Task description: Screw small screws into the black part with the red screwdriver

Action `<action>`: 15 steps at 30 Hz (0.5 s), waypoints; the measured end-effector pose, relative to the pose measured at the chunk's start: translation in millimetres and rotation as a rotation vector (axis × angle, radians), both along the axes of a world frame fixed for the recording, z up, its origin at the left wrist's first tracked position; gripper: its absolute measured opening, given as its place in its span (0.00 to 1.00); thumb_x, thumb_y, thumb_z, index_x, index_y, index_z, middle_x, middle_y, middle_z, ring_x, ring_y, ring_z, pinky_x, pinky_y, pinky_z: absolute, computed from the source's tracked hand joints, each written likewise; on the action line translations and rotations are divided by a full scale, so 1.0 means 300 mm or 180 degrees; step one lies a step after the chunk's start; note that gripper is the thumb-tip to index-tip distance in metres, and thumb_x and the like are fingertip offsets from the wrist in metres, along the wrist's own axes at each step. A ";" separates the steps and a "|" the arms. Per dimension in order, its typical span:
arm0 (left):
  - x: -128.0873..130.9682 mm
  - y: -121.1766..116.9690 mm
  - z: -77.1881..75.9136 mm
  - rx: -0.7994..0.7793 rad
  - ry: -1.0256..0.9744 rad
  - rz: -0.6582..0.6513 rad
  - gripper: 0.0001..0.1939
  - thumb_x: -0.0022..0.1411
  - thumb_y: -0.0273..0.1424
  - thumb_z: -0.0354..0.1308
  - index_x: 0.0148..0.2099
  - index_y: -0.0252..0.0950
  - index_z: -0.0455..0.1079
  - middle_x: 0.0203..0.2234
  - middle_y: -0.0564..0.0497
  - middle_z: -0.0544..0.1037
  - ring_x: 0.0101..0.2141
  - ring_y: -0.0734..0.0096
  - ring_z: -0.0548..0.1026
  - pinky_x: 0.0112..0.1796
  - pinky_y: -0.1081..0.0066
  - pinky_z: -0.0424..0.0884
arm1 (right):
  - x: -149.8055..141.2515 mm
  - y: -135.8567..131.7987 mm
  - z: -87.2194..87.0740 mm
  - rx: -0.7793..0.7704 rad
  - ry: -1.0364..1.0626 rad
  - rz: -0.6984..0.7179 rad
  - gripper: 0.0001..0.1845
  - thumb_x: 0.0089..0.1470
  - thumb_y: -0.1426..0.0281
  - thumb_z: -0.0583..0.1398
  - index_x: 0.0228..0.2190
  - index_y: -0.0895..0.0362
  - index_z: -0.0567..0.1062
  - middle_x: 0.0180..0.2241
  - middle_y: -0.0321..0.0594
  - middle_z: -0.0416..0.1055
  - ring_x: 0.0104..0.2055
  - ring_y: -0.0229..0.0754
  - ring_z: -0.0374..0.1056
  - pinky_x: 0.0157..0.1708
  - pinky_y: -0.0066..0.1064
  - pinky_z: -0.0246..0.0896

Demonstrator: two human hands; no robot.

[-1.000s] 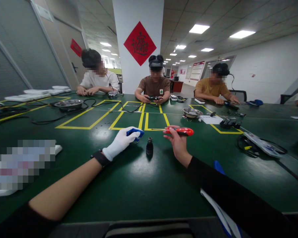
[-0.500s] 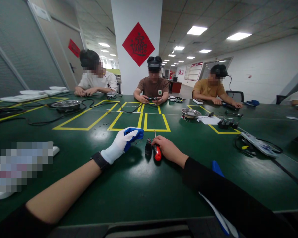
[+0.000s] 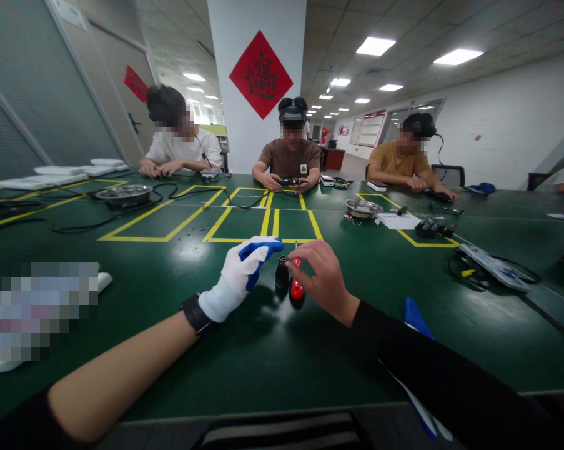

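My left hand wears a white glove with blue-coated fingers and a dark watch at the wrist. Its fingers are pressed together; whatever they hold is hidden. Bare, my right hand has thumb and forefinger drawn together close to the left fingertips, and anything between them is too small to name. Just below the fingertips, a black-handled tool with a metal collar rests on the green table. Beside it lies a screwdriver with a red and black handle, partly covered by my right fingers.
A blue and white glove lies partly under my right forearm. Metal bowls, black parts and a power strip are to the right and farther back. Cables cross the left side. Three people sit opposite.
My right hand has lifted off the screwdriver and its fingers have come up toward my left hand. My left fingertips have moved slightly right, above the black-handled tool.
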State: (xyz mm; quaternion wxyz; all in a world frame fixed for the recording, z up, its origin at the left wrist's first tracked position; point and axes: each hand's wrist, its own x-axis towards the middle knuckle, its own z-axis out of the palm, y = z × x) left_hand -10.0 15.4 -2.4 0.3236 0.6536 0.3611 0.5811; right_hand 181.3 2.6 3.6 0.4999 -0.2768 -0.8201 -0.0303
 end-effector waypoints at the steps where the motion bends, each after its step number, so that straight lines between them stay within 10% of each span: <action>1: 0.006 -0.003 -0.002 0.0029 0.0072 -0.0064 0.17 0.59 0.41 0.57 0.42 0.33 0.76 0.43 0.44 0.79 0.46 0.57 0.75 0.52 0.61 0.67 | -0.007 -0.009 -0.001 0.0064 0.0023 0.0062 0.04 0.57 0.70 0.58 0.36 0.53 0.72 0.36 0.40 0.72 0.42 0.45 0.66 0.43 0.39 0.59; 15: 0.027 -0.039 -0.002 -0.0079 0.0225 -0.0574 0.19 0.58 0.41 0.58 0.47 0.35 0.74 0.45 0.45 0.78 0.47 0.56 0.74 0.52 0.60 0.68 | 0.006 -0.005 -0.032 0.0528 0.0050 0.0007 0.06 0.55 0.70 0.61 0.37 0.50 0.74 0.33 0.38 0.71 0.35 0.42 0.65 0.37 0.36 0.59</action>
